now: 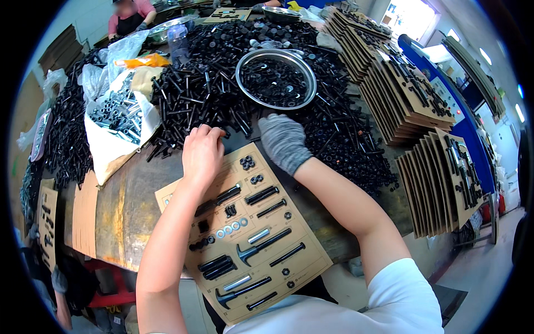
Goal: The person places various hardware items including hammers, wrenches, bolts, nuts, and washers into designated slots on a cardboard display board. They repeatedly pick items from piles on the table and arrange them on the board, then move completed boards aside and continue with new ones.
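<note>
My bare left hand (pixel 202 155) reaches over the top edge of a cardboard sheet (pixel 253 222), its fingers curled down at the near rim of a heap of black bolts (pixel 194 94). My right hand (pixel 282 143), in a grey knit glove, is closed just below a round metal bowl (pixel 276 104) of small dark parts. What lies in either hand's fingers, if anything, is hidden. The sheet tilts toward me at the table edge. On it sit black bolts (pixel 261 195), silver washers (pixel 232 227), silver sleeves (pixel 258 236), nuts and hooked black parts (pixel 265 246) in rows.
Stacked cardboard sheets with black hardware (pixel 439 186) line the right side. A white bag (pixel 119 125) of silver sleeves and nuts lies at left, near flat brown cardboard (pixel 84 214). Small dark nuts (pixel 350 150) spread rightward. Another person (pixel 131 18) is at the far left.
</note>
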{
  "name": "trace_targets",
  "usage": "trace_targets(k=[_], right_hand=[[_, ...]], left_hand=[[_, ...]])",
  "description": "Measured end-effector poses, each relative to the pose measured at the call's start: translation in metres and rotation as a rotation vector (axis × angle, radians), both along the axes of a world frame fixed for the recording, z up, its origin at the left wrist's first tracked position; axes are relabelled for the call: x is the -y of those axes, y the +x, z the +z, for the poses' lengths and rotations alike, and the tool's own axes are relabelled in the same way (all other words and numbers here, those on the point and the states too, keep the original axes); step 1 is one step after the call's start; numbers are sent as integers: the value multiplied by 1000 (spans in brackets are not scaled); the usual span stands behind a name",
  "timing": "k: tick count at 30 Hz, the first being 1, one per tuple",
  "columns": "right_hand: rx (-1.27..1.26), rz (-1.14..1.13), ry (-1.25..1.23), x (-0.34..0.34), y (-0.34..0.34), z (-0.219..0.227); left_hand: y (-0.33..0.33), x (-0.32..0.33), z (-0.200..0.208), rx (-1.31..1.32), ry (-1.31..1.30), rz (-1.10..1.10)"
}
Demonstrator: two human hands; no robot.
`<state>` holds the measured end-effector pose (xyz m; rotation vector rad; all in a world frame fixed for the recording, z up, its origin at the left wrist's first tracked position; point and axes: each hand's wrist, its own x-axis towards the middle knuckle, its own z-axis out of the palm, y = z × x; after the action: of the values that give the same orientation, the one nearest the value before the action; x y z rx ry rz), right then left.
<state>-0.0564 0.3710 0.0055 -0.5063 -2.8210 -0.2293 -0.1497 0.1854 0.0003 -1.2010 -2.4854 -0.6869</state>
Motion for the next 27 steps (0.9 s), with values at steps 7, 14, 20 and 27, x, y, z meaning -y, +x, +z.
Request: trace_targets(k=[7, 14, 20, 27], right_hand=[[-445, -157, -112, -162, 60, 17], [-197, 57, -461, -147, 49, 30], [38, 6, 263, -87, 44, -6], [-201, -204, -103, -142, 144, 19]], left_hand=[[0, -50, -7, 46, 18, -92], [2, -111, 10, 1218, 399, -95], [24, -140, -9, 1019, 243, -166], [54, -175, -40, 464, 202, -291]])
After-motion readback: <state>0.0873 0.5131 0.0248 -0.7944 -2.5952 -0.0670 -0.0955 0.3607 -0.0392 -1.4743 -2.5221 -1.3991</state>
